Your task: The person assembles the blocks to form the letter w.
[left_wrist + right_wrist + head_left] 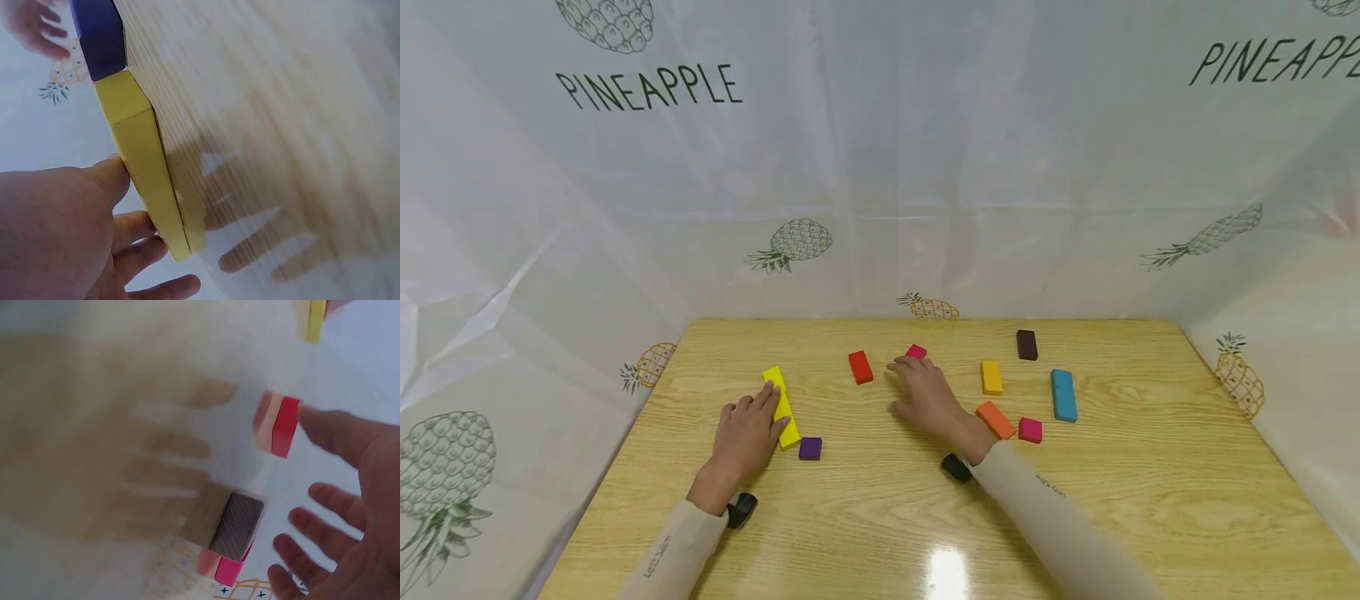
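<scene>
Pink block [916, 352] partly hidden by right hand [922, 400], fingers parted. Yellow bar [785, 407] part-covered by left hand [747, 435], fingers extended. Wood-grain bench [850, 508] bounded at 12 o'clock by pineapple-printed sheet [895, 167].

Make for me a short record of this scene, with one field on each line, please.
left hand: rests on the long yellow block
right hand: over the table, fingers apart, holding nothing
by right fingers, head view: pink block, partly hidden
between hands: red block
near yellow block: purple block
right side: blue block, dark brown block, amber block, orange block, second pink block
background: white sheet with pineapple prints
</scene>
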Demonstrator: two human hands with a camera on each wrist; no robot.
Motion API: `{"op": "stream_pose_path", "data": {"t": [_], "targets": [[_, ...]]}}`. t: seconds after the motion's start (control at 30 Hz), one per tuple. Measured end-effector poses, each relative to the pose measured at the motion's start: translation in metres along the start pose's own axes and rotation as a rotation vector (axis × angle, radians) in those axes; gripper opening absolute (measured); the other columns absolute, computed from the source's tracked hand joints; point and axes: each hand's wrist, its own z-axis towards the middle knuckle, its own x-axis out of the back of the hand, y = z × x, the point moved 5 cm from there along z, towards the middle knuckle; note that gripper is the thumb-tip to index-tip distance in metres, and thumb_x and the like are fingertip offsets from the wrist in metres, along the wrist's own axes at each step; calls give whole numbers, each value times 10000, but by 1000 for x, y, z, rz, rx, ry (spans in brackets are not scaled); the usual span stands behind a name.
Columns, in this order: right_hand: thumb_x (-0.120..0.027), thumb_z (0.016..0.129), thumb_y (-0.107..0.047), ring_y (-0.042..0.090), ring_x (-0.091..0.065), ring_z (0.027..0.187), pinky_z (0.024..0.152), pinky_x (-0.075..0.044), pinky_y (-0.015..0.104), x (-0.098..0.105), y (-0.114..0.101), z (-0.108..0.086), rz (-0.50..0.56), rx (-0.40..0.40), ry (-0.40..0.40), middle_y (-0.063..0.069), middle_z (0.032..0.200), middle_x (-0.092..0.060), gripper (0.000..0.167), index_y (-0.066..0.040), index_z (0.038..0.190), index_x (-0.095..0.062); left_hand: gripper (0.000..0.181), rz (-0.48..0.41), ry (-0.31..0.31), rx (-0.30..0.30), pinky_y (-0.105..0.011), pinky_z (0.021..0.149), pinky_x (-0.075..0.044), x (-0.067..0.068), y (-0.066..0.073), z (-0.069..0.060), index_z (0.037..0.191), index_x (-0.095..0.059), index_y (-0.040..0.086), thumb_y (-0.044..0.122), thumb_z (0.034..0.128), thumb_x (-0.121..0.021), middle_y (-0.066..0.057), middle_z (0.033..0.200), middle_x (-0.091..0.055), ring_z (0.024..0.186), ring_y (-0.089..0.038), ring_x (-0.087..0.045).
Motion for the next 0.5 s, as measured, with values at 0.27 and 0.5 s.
{"op": "stream_pose_path", "data": {"t": [0.27,0.5], "targets": [[-821,940,-166,433,-416,1484,1209,-335,598,-5,3,33,-30,102,-101,218,1633,-431,703,10,1543,-506,563,-3,-33,8,-666,1092,-393,-3,-2,1,1562,-478,-31,283,1105,-572,-235,1620,-451,1358,-471,-520],[-797,951,-180,410,-391,1515,1231,-322,569,-17,-3,58,-121,124,-210,190,1664,-401,744,-4,1586,-451,555,-2,-13,6,-666,1079,-408,-2,-2,0,1550,-496,-31,282,1099,-586,-228,1611,-467,1340,-466,-537]]}}
